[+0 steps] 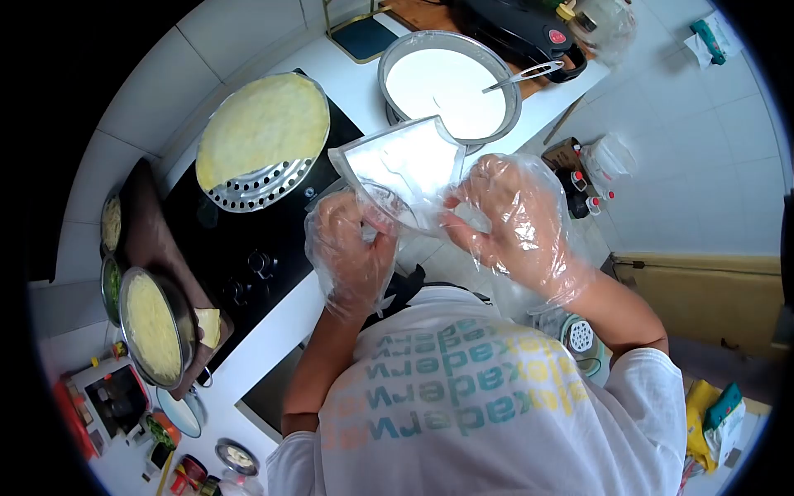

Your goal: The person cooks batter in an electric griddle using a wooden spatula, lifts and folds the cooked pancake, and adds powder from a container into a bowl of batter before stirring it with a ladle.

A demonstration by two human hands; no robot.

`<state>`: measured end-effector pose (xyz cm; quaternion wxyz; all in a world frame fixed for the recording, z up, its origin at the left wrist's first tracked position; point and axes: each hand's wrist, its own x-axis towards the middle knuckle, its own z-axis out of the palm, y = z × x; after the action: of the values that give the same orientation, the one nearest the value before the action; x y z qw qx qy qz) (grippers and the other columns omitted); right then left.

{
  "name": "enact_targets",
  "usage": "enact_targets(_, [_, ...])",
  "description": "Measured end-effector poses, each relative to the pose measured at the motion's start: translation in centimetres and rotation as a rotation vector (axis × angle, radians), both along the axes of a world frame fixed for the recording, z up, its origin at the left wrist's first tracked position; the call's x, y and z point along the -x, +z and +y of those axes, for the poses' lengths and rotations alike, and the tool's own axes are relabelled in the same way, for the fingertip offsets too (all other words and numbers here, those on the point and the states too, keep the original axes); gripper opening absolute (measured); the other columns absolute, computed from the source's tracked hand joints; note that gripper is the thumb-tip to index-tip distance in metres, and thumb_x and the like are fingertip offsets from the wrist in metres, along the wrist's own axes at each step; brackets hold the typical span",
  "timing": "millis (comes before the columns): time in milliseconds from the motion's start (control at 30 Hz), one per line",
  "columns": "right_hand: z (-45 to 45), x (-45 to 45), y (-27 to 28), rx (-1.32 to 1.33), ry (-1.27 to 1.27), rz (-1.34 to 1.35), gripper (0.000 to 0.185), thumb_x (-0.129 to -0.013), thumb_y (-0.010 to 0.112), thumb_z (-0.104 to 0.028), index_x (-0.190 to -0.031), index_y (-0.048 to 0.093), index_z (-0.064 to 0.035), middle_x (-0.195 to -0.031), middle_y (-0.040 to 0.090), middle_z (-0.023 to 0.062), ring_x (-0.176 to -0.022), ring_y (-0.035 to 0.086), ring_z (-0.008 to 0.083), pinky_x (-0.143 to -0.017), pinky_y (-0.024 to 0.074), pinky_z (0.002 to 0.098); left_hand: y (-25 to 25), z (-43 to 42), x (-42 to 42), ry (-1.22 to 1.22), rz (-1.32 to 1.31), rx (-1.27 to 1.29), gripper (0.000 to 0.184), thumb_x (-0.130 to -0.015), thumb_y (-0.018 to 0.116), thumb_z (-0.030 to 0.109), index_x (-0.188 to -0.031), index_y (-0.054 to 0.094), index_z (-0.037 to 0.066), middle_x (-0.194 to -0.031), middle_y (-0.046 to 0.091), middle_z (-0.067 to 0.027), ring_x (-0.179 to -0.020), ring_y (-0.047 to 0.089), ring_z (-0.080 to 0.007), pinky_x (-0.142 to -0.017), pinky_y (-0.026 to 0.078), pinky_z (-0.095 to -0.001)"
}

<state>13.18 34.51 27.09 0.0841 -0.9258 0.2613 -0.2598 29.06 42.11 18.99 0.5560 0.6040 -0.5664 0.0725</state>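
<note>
My left hand (347, 248) and my right hand (521, 219), both in clear plastic gloves, pinch the near edge of a shallow shiny metal tray (405, 161) between thumb and fingers. The tray has straight sides and a curved near edge. A bright whitish surface shows inside it; whether that is a coating or glare I cannot tell. Just beyond the tray stands a large metal bowl (447, 87) of white liquid, with a metal utensil (525, 74) leaning on its rim. To the left, a pale yellow round sheet (265, 124) covers most of a perforated metal plate (265, 186).
The perforated plate sits over a black cooktop (223, 248) with knobs. At left, a metal bowl of pale shreds (153, 326) stands on a brown board (165, 248). A black appliance (521, 33) occupies the counter's far end. Bottles (579, 190) stand on the floor at right.
</note>
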Motion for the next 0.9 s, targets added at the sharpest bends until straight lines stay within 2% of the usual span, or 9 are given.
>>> enact_targets(33, [-0.2, -0.3, 0.1, 0.007, -0.007, 0.033, 0.023, -0.062, 0.067, -0.023, -0.074, 0.058, -0.0053, -0.075, 0.052, 0.0098, -0.069, 0.054, 0.0257, -0.058, 0.0439, 0.0361, -0.1, -0.2, -0.4, -0.004, -0.021, -0.012, 0.025, -0.061, 0.067, 0.010, -0.076, 0.047, 0.009, -0.082, 0.050, -0.0072, -0.072, 0.051, -0.0247, -0.064, 0.041, -0.0356])
enact_targets(133, [-0.1, -1.6, 0.6, -0.029, -0.050, 0.119, 0.025, -0.059, 0.072, -0.022, -0.075, 0.059, -0.0081, -0.074, 0.052, 0.0073, -0.066, 0.053, 0.0242, -0.056, 0.0422, 0.0342, -0.3, -0.5, -1.3, -0.038, -0.023, -0.029, 0.026, -0.059, 0.068, 0.009, -0.076, 0.047, 0.010, -0.082, 0.050, -0.0075, -0.073, 0.052, -0.0251, -0.065, 0.042, -0.0366])
enact_targets(233, [-0.2, -3.0, 0.6, -0.081, -0.098, 0.237, 0.023, -0.061, 0.070, -0.023, -0.074, 0.058, -0.0090, -0.072, 0.051, 0.0073, -0.065, 0.053, 0.0244, -0.055, 0.0421, 0.0351, -0.1, -0.5, -2.5, -0.040, -0.111, -0.096, 0.029, -0.057, 0.068, 0.008, -0.078, 0.048, 0.010, -0.082, 0.050, -0.0071, -0.074, 0.052, -0.0253, -0.065, 0.042, -0.0370])
enact_targets(333, [-0.1, -4.1, 0.3, -0.133, -0.141, 0.313, 0.022, -0.065, 0.064, -0.025, -0.074, 0.060, -0.0049, -0.076, 0.053, 0.0108, -0.072, 0.055, 0.0254, -0.060, 0.0449, 0.0367, -0.6, -0.9, -2.8, 0.011, -0.097, -0.020, 0.031, -0.055, 0.068, 0.006, -0.078, 0.047, 0.010, -0.081, 0.050, -0.0068, -0.074, 0.052, -0.0258, -0.066, 0.042, -0.0374])
enact_targets(433, [-0.6, -5.2, -0.7, -0.111, -0.148, 0.333, 0.019, -0.065, 0.063, -0.023, -0.073, 0.060, -0.0054, -0.074, 0.053, 0.0106, -0.071, 0.055, 0.0263, -0.061, 0.0449, 0.0371, -0.7, -1.0, -3.3, 0.008, -0.056, -0.004, 0.033, -0.054, 0.068, 0.005, -0.078, 0.046, 0.011, -0.080, 0.050, -0.0064, -0.074, 0.051, -0.0259, -0.066, 0.041, -0.0370])
enact_targets(533, [-1.2, -6.0, -0.4, -0.154, -0.123, 0.219, 0.018, -0.066, 0.062, -0.021, -0.074, 0.058, -0.0056, -0.074, 0.053, 0.0104, -0.068, 0.055, 0.0268, -0.059, 0.0448, 0.0368, -0.9, -0.8, -4.0, 0.031, -0.017, -0.047, 0.034, -0.054, 0.068, 0.003, -0.077, 0.045, 0.011, -0.078, 0.050, -0.0061, -0.071, 0.050, -0.0258, -0.064, 0.040, -0.0369])
enact_targets(633, [-2.3, -6.6, 0.5, -0.187, -0.112, 0.106, 0.014, -0.063, 0.063, -0.011, -0.072, 0.054, -0.0053, -0.068, 0.050, 0.0084, -0.059, 0.053, 0.0244, -0.054, 0.0422, 0.0316, -1.4, -0.6, -4.5, 0.032, 0.008, -0.080, 0.035, -0.055, 0.065, -0.002, -0.083, 0.047, 0.008, -0.080, 0.052, -0.0066, -0.072, 0.050, -0.0251, -0.064, 0.039, -0.0363])
enact_targets(667, [-2.9, -6.6, 0.7, -0.160, -0.105, 0.100, 0.015, -0.067, 0.062, -0.017, -0.077, 0.057, -0.0069, -0.072, 0.055, 0.0098, -0.061, 0.056, 0.0275, -0.054, 0.0445, 0.0348, -1.4, -0.7, -4.5, 0.035, 0.017, -0.087, 0.035, -0.055, 0.064, -0.002, -0.083, 0.047, 0.008, -0.080, 0.052, -0.0068, -0.071, 0.050, -0.0250, -0.064, 0.039, -0.0365])
enact_targets(900, [-5.9, -5.9, 1.1, -0.423, -0.134, -0.094, 0.010, -0.075, 0.059, -0.013, -0.079, 0.057, -0.0042, -0.067, 0.058, 0.0124, -0.057, 0.057, 0.0274, -0.052, 0.0436, 0.0313, -0.8, -2.1, -3.9, 0.030, 0.066, -0.113, 0.033, -0.056, 0.063, -0.003, -0.082, 0.047, 0.007, -0.079, 0.051, -0.0077, -0.067, 0.049, -0.0233, -0.062, 0.040, -0.0343])
